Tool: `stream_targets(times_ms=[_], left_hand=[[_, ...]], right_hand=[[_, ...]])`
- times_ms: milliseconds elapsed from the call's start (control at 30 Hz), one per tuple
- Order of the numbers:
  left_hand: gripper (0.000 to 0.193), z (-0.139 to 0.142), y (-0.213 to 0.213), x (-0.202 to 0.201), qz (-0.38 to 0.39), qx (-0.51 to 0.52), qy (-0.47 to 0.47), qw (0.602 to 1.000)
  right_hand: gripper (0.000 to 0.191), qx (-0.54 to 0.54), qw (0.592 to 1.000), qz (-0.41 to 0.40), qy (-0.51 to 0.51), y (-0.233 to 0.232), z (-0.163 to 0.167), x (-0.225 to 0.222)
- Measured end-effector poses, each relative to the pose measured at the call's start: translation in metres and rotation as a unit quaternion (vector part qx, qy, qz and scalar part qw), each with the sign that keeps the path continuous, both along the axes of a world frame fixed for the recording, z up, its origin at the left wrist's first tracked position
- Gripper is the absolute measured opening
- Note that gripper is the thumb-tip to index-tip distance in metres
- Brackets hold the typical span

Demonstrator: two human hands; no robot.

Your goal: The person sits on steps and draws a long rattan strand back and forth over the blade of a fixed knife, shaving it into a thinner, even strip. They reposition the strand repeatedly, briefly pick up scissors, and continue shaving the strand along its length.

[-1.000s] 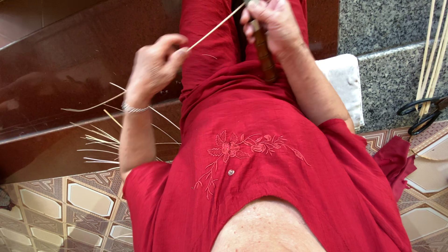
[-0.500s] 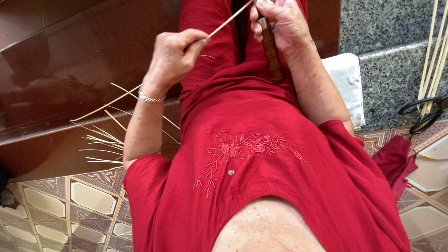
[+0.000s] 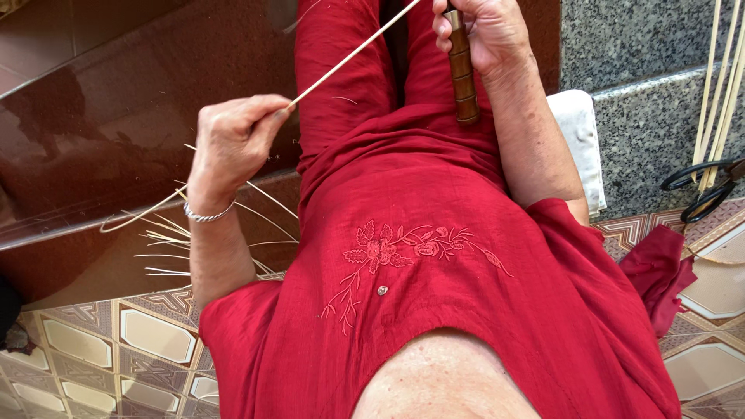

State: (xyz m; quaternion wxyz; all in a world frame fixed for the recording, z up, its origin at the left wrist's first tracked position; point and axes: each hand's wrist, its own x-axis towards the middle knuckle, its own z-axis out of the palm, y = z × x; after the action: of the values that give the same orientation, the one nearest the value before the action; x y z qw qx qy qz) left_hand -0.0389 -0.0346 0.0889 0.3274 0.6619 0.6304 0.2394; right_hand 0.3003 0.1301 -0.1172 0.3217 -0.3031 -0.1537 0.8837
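Note:
My left hand (image 3: 233, 143) pinches the near end of a long thin bamboo strip (image 3: 353, 54) between thumb and fingers; a silver bracelet sits on that wrist. The strip runs up and to the right toward my right hand (image 3: 481, 31), at the top edge over my lap. That hand grips a knife by its brown ridged wooden handle (image 3: 462, 74), which points down toward me. The blade is out of view above the frame. I am seated in red clothing with floral embroidery.
Thin pale shavings (image 3: 167, 240) lie on the dark polished step at my left. Long bamboo strips (image 3: 722, 85) lean against the grey granite wall at right, with black scissors (image 3: 698, 190) beside them. A white cushion (image 3: 578, 140) lies under me. Patterned tiles cover the floor.
My left hand has drawn the strip's end down and toward me, away from my right hand. The right hand with the knife has stayed near the top.

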Motion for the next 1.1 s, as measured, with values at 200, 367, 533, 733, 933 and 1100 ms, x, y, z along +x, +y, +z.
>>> stream_targets(times_ms=[200,367,533,733,933,1100], left_hand=[[0.007,-0.001,-0.012,-0.029,0.035,-0.033,0.027,0.999],[0.016,-0.020,0.004,-0.026,0.053,-0.080,0.009,0.995],[0.016,-0.049,0.033,0.021,0.009,-0.069,0.026,0.997],[0.005,-0.064,0.060,0.036,0.026,-0.009,-0.078,0.997],[0.008,-0.058,0.052,0.012,-0.035,0.071,-0.081,0.994],[0.005,-0.051,0.037,-0.012,0.018,0.013,-0.055,0.998]], right_hand=[[0.010,-0.002,1.000,-0.027,0.015,0.003,0.001,0.002],[0.014,0.057,0.998,-0.033,-0.004,-0.016,0.028,-0.019],[0.016,0.071,0.997,0.010,0.005,-0.040,0.054,-0.055],[0.020,0.044,0.997,0.056,0.044,-0.035,0.062,-0.061],[0.015,0.048,0.998,0.029,0.035,-0.019,0.049,-0.038],[0.014,0.023,0.999,-0.010,0.020,-0.008,0.035,-0.019]])
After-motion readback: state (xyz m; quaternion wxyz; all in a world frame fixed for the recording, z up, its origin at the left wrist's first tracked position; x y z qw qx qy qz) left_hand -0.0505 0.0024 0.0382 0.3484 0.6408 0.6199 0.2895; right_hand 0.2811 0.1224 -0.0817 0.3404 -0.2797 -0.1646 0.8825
